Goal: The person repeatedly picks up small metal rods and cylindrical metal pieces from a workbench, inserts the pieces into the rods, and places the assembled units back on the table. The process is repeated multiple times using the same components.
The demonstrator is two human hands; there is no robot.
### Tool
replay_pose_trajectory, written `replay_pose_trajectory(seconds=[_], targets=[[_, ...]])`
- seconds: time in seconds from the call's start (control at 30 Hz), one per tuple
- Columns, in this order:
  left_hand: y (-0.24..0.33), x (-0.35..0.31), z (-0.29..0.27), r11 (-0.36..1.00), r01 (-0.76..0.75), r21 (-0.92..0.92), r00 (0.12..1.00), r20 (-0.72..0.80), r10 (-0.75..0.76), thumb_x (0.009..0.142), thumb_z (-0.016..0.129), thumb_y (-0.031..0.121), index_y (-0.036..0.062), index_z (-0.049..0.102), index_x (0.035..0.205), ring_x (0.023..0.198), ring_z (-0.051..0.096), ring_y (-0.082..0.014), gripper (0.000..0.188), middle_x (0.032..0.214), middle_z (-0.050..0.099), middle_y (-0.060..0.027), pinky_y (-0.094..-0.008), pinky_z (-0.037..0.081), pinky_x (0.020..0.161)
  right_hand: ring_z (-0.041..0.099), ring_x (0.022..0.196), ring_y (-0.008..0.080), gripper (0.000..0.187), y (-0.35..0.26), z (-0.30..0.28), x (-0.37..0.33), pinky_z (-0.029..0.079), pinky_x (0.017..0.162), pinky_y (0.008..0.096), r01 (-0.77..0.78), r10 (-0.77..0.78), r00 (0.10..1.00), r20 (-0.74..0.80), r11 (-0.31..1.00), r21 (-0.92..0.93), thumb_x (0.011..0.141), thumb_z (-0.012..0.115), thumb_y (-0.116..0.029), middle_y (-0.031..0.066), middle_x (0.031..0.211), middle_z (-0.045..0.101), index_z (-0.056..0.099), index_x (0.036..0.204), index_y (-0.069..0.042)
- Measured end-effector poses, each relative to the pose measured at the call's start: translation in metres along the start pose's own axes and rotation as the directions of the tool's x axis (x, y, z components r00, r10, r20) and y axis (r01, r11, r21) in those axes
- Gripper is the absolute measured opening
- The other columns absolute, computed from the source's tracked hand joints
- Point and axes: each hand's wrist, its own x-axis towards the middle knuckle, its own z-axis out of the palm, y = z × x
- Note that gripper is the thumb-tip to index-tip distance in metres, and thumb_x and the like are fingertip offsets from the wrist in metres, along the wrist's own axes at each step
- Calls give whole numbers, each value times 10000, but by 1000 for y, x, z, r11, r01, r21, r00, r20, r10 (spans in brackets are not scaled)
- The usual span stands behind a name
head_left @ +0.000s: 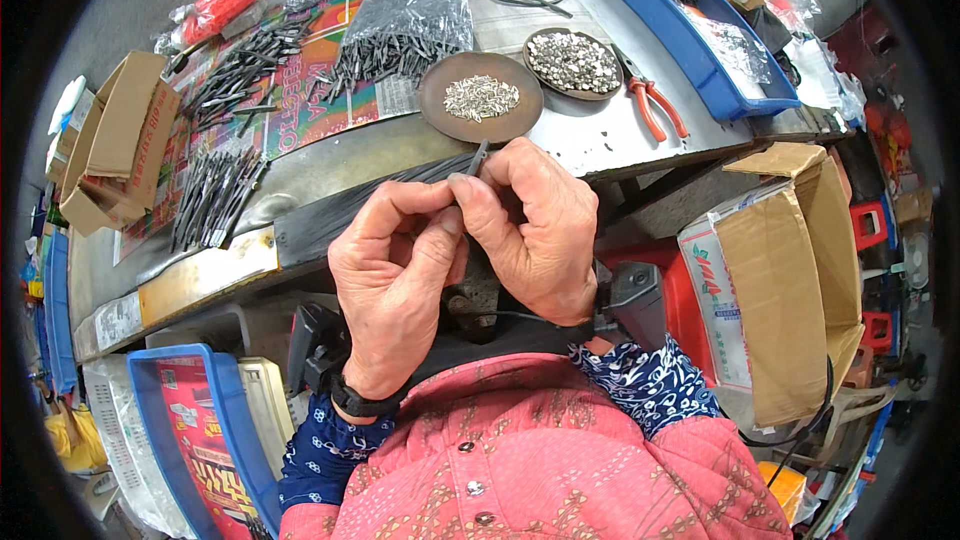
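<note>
My left hand (388, 285) and my right hand (537, 225) meet fingertip to fingertip at the bench's near edge, both pinched closed. A thin dark grey strip (480, 157) sticks up from between the right thumb and fingers. Whatever the left fingertips grip is hidden or too small to name. Just beyond the hands lies a shallow brown dish (437, 112) of small silvery metal pieces (481, 98). To its right, another round dish (533, 41) holds whitish and dark bits. A row of thin black strips (218, 198) lies on the bench at left.
Red-handled pliers (655, 110) lie right of the dishes, near a long blue tray (690, 50). Black strips spill from a clear plastic bag (415, 5). Cardboard boxes stand at left (125, 140) and right (790, 290). Below left sits a blue bin (160, 420).
</note>
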Motion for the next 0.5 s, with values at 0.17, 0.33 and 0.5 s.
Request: replay_pose_trajectory(seconds=[0.17, 0.33, 0.5], targets=[[-5, 0, 4, 999, -52, 16, 997, -47, 53, 916, 580, -35, -17, 613, 1014, 586, 478, -37, 105, 761, 585, 14, -188, 367, 504, 526, 547, 303, 178, 5, 5, 4, 427, 472, 387, 92, -91, 996, 12, 983, -159, 855, 658, -106, 100, 656, 492, 517, 771, -35], [-3, 1, -2, 999, -35, 37, 999, -38, 36, 921, 580, -23, -1, 608, 1026, 582, 477, -33, 111, 745, 575, 17, -187, 364, 505, 525, 559, 306, 205, 4, 4, 6, 428, 482, 383, 70, -68, 996, 50, 997, -39, 848, 679, -133, 109, 666, 492, 517, 781, -28], [-2, 1, -3, 1000, 1, 10, 999, -34, -1, 922, 579, -21, -1, 609, 1029, 588, 479, -31, 113, 737, 568, 21, -184, 368, 510, 520, 567, 298, 197, 2, 2, 4, 427, 484, 375, -35, 32, 997, 66, 999, 33, 829, 697, -109, 105, 670, 496, 524, 793, -23]])
